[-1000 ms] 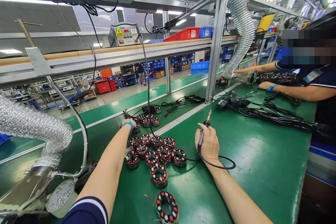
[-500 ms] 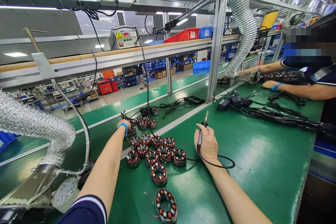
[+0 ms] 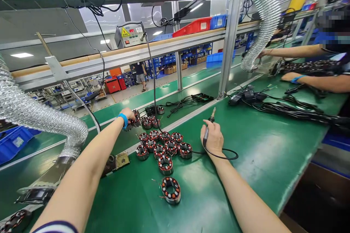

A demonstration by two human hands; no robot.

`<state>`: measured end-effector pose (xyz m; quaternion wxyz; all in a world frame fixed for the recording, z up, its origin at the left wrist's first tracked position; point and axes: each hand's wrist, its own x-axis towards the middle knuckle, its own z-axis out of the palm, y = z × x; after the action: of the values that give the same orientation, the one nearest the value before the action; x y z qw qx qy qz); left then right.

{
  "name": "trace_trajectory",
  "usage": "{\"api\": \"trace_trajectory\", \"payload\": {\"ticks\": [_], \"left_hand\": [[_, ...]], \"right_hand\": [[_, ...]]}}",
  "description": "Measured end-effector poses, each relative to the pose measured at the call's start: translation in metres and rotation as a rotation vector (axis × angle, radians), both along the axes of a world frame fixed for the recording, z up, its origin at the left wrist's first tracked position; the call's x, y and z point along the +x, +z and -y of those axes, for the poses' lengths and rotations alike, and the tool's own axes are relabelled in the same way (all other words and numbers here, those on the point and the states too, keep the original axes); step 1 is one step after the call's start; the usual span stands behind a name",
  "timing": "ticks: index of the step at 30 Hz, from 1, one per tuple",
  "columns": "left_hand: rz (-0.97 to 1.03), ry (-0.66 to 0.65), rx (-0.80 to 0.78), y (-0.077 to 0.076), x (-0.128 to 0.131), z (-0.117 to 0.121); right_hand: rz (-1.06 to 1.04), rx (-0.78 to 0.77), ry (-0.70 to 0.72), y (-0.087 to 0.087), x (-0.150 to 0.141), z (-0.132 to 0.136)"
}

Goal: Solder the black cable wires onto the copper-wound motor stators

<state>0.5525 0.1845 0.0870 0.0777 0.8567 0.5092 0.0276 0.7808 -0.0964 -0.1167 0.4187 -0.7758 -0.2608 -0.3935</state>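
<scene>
Past the metal rail [image 3: 191,115], far left, our left hand [image 3: 127,115] is at a stator [image 3: 136,119]; fingers are partly hidden, so we can't tell whether they're closed on it. Our right hand [image 3: 214,139] is wrapped round the soldering iron [image 3: 212,118], tip up, clear of every stator. Main cluster of stators [image 3: 171,151] stands near side of the rail on the green bench [image 3: 262,167]; one lone stator [image 3: 171,197] sits nearest us, thin wire ends sticking out left. Smaller group [image 3: 147,124] is beyond the rail, just right of our left hand. Progress, our read: mid-batch, no iron contact on any piece. Loose ends on the nearest stator suggest its leads are left to do.
</scene>
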Motion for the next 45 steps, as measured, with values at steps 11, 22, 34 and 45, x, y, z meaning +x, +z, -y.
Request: {"api": "trace_trajectory", "payload": {"ticks": [11, 22, 34, 45], "left_hand": [[-0.073, -0.342, -0.281, 0.000, -0.106, 0.147], [-0.127, -0.632, -0.154, -0.082, -0.145, 0.192], [0.141, -0.181, -0.007, -0.062, -0.012, 0.055], [-0.142, -0.119, 0.052, -0.100, 0.022, -0.020]], "right_hand": [[-0.015, 0.000, 0.036, 0.003, -0.004, 0.001], [-0.042, 0.002, 0.065, 0.002, -0.005, -0.001], [-0.061, 0.033, 0.086, 0.002, -0.008, 0.001], [-0.067, 0.036, 0.085, 0.003, -0.007, 0.002]]}}
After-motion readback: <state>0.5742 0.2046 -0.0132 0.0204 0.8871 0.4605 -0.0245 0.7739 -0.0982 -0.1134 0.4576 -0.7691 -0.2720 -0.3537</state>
